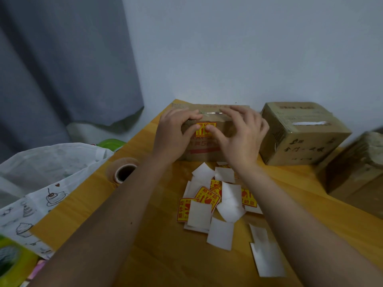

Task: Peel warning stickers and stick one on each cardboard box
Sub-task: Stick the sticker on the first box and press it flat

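A cardboard box (207, 151) stands at the far middle of the wooden table (165, 245), with a yellow-and-red warning sticker (205, 126) on its near face. Both thumbs press on that sticker. My left hand (174, 133) lies over the box's left top edge, and my right hand (240, 135) over its right top edge, fingers reaching across the top. In front of the box lies a heap of stickers and white backing papers (213, 201). A second box (300, 133) stands to the right, and a third box (356, 166) at the right edge.
A roll of brown tape (124, 170) stands left of the heap. A white printed bag (47, 183) lies at the left, with green items (110, 143) behind it and another green one at the lower left corner. Wall and grey curtain (62, 59) close off the back.
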